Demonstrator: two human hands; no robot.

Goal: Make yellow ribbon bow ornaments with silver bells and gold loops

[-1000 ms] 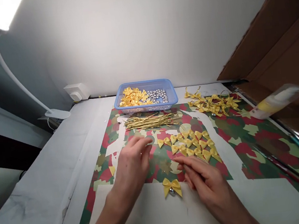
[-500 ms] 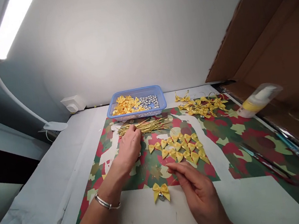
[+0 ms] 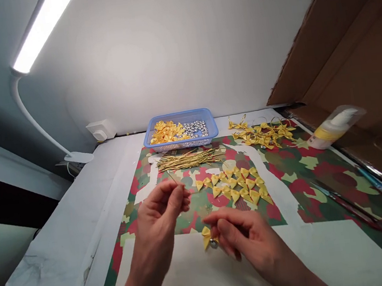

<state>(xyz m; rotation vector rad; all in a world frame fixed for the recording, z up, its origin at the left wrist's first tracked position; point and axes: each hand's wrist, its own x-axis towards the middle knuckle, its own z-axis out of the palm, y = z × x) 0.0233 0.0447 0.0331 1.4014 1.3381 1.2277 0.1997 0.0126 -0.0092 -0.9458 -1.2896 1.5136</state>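
Observation:
My left hand (image 3: pixel 162 222) pinches a thin gold tie (image 3: pixel 172 177), whose end sticks up past the fingertips. To its right, my right hand (image 3: pixel 245 232) has thumb and fingers pressed together; what it holds, if anything, is too small to make out. Partly behind the right fingertips, a yellow bow (image 3: pixel 207 237) with a silver bell (image 3: pixel 213 243) lies at the mat's front edge. Several yellow bows (image 3: pixel 233 183) lie in rows beyond my right hand. A bundle of gold ties (image 3: pixel 188 160) rests farther back.
A blue basket (image 3: pixel 214 128) at the back holds yellow bows and silver bells. Finished-looking bows with gold loops (image 3: pixel 263 134) are piled back right. Farther right are a pump bottle (image 3: pixel 333 129), scissors (image 3: pixel 347 204) and a cardboard wall (image 3: pixel 354 46). A lamp (image 3: pixel 43 33) stands left.
My left hand has come back from the bundle with a gold tie and is nearer my right hand. My right hand has moved slightly left, now partly covering the bow with the bell.

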